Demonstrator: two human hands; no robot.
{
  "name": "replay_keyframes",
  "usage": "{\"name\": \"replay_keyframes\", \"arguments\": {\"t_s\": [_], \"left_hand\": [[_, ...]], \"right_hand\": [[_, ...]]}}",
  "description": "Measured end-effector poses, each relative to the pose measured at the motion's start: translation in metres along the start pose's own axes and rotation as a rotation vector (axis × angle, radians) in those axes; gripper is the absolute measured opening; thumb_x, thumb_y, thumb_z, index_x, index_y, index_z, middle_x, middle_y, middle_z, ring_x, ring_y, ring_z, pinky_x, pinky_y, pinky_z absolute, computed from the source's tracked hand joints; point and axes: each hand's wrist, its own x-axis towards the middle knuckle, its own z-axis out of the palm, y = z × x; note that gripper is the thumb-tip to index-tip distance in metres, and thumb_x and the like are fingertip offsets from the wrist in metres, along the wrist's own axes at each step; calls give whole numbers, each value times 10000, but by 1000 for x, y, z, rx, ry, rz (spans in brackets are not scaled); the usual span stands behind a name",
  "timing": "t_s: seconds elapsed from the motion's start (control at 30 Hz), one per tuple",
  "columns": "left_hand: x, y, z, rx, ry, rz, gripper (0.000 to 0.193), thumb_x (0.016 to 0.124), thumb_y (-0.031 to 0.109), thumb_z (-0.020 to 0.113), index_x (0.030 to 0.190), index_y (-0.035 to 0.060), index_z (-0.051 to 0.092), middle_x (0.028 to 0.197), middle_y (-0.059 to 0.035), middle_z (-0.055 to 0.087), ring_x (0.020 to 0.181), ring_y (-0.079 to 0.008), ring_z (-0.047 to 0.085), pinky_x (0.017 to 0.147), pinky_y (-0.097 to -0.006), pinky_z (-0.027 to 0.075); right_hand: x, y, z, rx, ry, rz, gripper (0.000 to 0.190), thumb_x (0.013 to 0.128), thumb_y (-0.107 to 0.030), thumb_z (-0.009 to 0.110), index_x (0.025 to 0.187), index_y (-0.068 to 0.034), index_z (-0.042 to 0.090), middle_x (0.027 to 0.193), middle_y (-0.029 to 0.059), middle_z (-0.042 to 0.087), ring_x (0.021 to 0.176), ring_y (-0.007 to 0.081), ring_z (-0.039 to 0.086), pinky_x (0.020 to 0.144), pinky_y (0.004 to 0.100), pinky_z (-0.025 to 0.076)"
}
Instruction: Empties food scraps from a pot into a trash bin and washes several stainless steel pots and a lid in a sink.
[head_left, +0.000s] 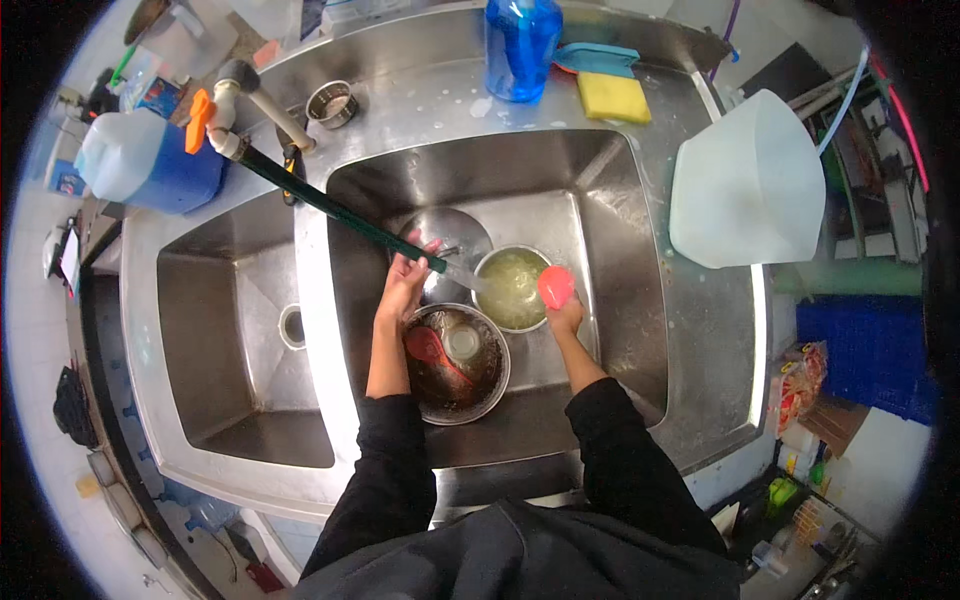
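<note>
My left hand grips the end of a dark green hose, and water runs from it into a round metal pot of cloudy yellowish liquid. At the pot's right side, my right hand holds a red-pink utensil with a rounded end; its handle is hidden. Below the pot stands a larger dark pan with a red spoon and a small pale cup in it. A round metal lid or bowl lies behind my left hand. All are in the right basin.
Left of the basin is a second basin with a drain. Behind stand a small metal cup, a blue bottle, a yellow sponge and a blue brush. A white plastic container stands right, a blue-filled jug left, by the orange-handled tap.
</note>
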Motion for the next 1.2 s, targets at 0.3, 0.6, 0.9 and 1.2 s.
{"name": "replay_keyframes", "arguments": {"t_s": [0.3,0.6,0.9,1.2], "left_hand": [[6,-11,15,-160,353,284,245,671,-43,481,871,54,378,817,-57,485,760,-190,498,630,-294,438],[6,-16,15,140,417,417,360,655,-20,518,975,-17,351,893,-98,465,791,-137,459,681,-231,393],[5,-50,4,819,264,126,319,591,53,586,865,-31,446,835,-116,520,733,-173,513,609,-266,408],[32,-110,3,1463,-8,106,146,579,62,489,713,30,536,708,-174,519,653,-299,512,591,-373,411]], "right_hand": [[-6,3,11,-2,-13,94,312,510,-169,608,788,-81,497,724,119,540,695,256,527,595,325,420],[-11,6,23,6,46,142,365,480,-208,642,769,-50,484,709,136,534,671,283,523,600,350,421],[-9,9,15,-25,91,43,382,454,-130,645,788,-43,481,734,135,532,691,277,517,619,332,412],[-3,14,16,30,-30,74,377,486,-152,642,789,-15,466,743,174,520,705,293,513,615,350,413]]}}
